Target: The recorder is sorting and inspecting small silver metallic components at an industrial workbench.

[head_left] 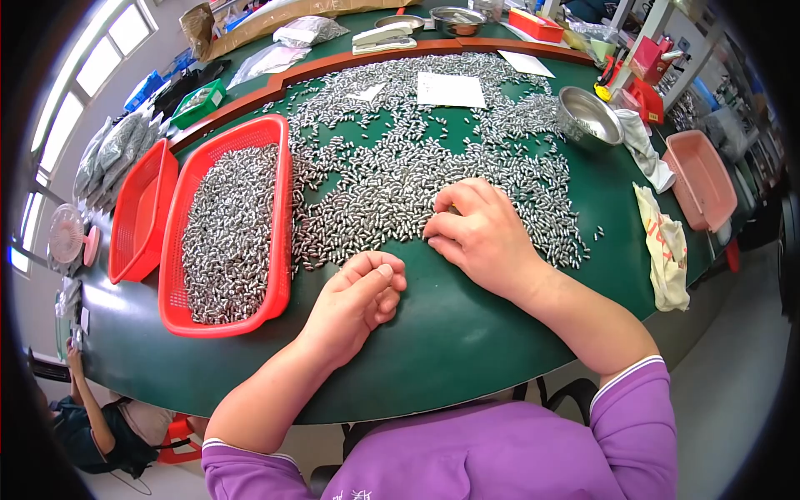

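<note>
Small shiny silver bullet-shaped metal pieces (392, 183) lie loose in a wide layer over the green table. My right hand (483, 237) rests at the near edge of this layer, fingers curled down among the pieces; what sits between its fingertips is hidden. My left hand (360, 292) is curled closed just in front of the layer, thumb on top of the bent fingers, and its inside cannot be seen. To its left stands a red plastic basket (283, 225), filled with the same metal pieces.
Another red basket (142, 217) stands farther left. White paper slips (451, 90) lie on the pieces. A metal bowl (590, 117), a cloth (662, 250) and a pink basket (702, 179) are at the right. A wooden rail (375, 62) borders the far side. Another person (104, 425) sits lower left.
</note>
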Motion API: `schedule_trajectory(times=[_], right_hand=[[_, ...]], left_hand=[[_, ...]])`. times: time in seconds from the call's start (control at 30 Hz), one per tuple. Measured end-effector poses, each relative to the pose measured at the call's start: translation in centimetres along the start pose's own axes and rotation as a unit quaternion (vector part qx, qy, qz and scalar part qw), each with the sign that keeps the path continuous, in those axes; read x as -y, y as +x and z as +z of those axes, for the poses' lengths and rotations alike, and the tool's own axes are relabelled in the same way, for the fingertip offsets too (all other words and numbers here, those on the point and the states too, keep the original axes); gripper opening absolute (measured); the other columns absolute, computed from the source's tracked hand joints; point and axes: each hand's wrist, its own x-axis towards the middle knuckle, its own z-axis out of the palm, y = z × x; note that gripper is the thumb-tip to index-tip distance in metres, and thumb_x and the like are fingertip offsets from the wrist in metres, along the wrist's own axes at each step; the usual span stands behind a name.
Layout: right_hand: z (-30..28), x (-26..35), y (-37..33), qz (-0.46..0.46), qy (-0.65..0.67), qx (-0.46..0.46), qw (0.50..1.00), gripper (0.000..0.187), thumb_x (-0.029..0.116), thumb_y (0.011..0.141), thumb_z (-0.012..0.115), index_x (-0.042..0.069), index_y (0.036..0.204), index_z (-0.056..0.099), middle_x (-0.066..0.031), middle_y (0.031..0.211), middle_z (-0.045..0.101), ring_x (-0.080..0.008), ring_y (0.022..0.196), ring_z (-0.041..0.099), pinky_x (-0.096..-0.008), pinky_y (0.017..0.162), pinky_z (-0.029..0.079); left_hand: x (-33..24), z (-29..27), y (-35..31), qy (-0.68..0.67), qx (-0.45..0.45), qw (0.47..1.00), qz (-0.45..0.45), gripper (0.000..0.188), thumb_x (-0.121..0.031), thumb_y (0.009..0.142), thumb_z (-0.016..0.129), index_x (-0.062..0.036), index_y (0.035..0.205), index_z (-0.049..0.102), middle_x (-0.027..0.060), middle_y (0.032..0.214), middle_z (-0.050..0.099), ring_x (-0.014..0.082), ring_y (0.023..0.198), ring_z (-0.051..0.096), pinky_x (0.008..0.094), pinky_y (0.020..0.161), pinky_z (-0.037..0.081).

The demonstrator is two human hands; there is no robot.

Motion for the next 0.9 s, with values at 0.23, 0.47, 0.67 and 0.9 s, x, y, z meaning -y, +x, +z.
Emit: schedule_trajectory(times=[0.23,0.47,0.67,0.9], right_hand=[[0.0,0.2,0.0,-0.021,0.023,0.004,1.0,0.012,0.015,0.074,0.073,0.012,0.083,0.066,-0.0029,0.101,0.056,-0.025,0.104,0.053,-0.0408,0.089,0.043],[-0.1,0.3,-0.1,-0.044,0.034,0.052,0.997,0.016,0.016,0.077,0.071,0.011,0.088,0.061,-0.0041,0.108,0.055,-0.0262,0.111,0.052,-0.0418,0.094,0.042],[-1.0,2.0,0.1,-0.082,0.149,0.008,0.985,0.015,0.02,0.082,0.071,0.012,0.089,0.06,-0.005,0.108,0.055,-0.0274,0.111,0.053,-0.042,0.096,0.042],[-1.1,1.9,0.0,-0.108,0.21,-0.041,0.971,0.02,0.021,0.075,0.076,0.012,0.088,0.064,-0.0018,0.101,0.057,-0.025,0.095,0.057,-0.0388,0.083,0.047]], left_hand=[[-0.1,0.1,-0.1,0.001,0.012,1.0,-0.006,0.013,-0.015,0.099,0.052,-0.0048,0.106,0.056,0.0016,0.087,0.055,0.0067,0.064,0.043,0.0202,0.056,0.034],[0.0,0.2,0.1,0.051,0.005,0.999,-0.009,0.011,-0.014,0.098,0.053,-0.0058,0.105,0.055,0.0016,0.084,0.054,0.0062,0.061,0.04,0.0194,0.052,0.032],[-0.2,0.4,-0.2,0.046,0.042,0.997,-0.034,0.016,-0.018,0.097,0.057,-0.0062,0.106,0.053,0.0,0.084,0.054,0.0052,0.063,0.044,0.0201,0.053,0.034],[-0.3,0.0,-0.1,0.027,0.08,0.995,-0.045,0.014,-0.017,0.096,0.06,-0.0054,0.104,0.055,-0.0004,0.081,0.054,0.0055,0.061,0.044,0.0197,0.052,0.033]])
